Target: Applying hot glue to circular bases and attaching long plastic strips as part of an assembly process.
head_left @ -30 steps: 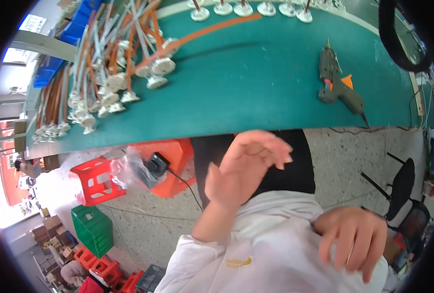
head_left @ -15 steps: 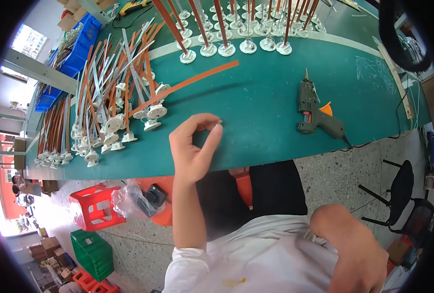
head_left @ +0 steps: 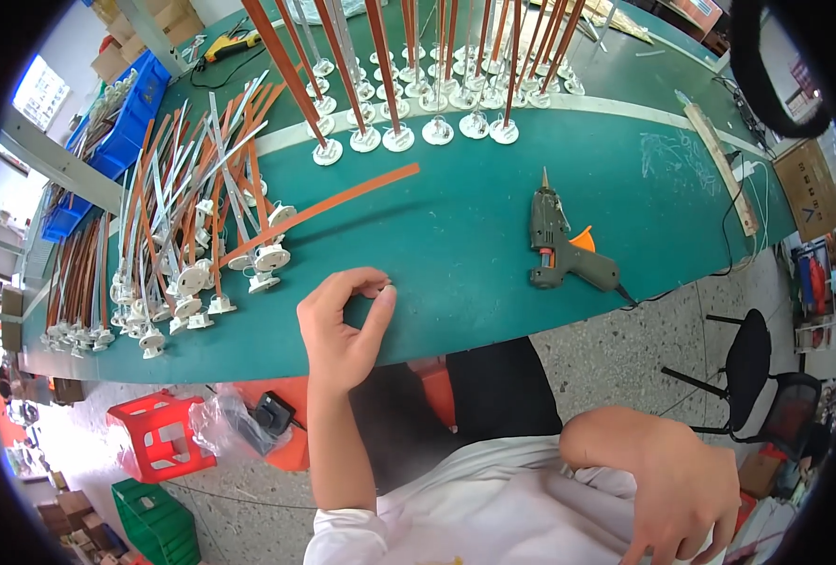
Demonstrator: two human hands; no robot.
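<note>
On green table (head_left: 474,212): disc-footed strips (head_left: 433,100) already upright beyond nearly pinched left grip (head_left: 331,330); heaped strips (head_left: 192,280) remaining left of it; slack right grip (head_left: 686,478); both holds unclear.

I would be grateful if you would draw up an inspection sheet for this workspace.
Surface: green tabletop, pale scuffs toward the right.
Job's things: dark grey-green glue gun with orange trigger lying on its side; white round bases with upright brown or silver strips standing in rows beyond.
Clutter: tangled heap of brown and silver strips with white bases at left; one strip juts rightward.
Hands: left hand with thumb and index finger nearly meeting, contents unclear; right hand before the white shirt, palm hidden.
Cables: black cord leaving the gun's handle.
Surroundings: red plastic stool, green plastic crate, black chair.
</note>
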